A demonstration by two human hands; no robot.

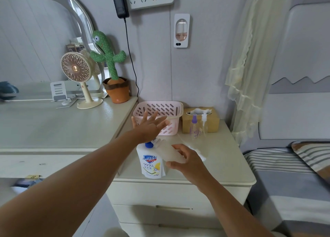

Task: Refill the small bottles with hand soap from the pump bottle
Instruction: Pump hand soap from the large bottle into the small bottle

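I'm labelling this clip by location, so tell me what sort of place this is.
Most likely a bedroom: a bed with striped bedding is at the right, a cabinet with drawers stands beside it, and a dressing table with an arched mirror runs along the wall.

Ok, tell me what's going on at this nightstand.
A person is refilling a small bottle with soap. The right hand grips it, tilted, mouth at the nozzle of the soap bottle. The left hand, fingers spread, sits over the pump. A purple-capped bottle and a white-capped bottle stand by the tissue box.
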